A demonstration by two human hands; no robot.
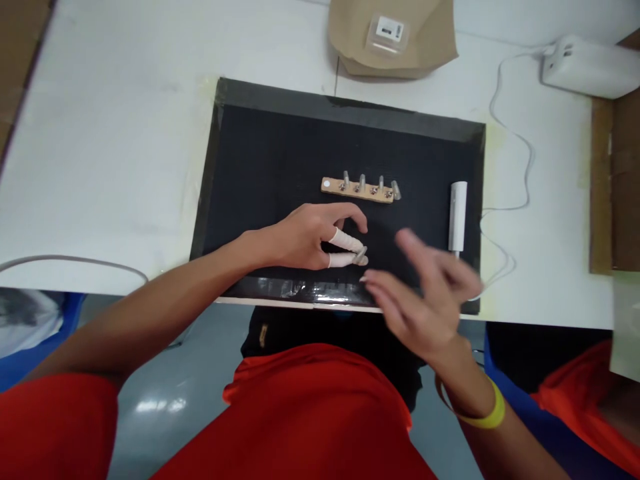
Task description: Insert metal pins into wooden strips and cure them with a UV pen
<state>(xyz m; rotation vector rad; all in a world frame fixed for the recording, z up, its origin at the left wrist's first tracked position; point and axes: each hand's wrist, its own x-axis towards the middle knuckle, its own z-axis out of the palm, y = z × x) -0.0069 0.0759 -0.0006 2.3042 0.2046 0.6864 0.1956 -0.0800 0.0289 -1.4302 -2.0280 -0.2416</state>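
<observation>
My left hand [325, 235] is over the black mat, with white coverings on two of its fingers. Those covered fingertips pinch a small greyish clear tube [359, 255]. My right hand [425, 293], partly blurred, hovers at the mat's front edge. Its thumb and forefinger come together around a tiny pale bit too small to name, while the other fingers spread upward. Beyond my left hand lies a cardboard strip [333, 186] bearing several small metal parts and short clear tubes [363, 182].
The black mat [270, 167] is taped onto a white table [115, 133]. A brown paper tray [350, 33] with a clear plastic box [387, 35] stands behind it. To the right are a white stick-shaped device [457, 217], a cable and a white power unit [590, 67]. Another person's red sleeve [575, 387] shows.
</observation>
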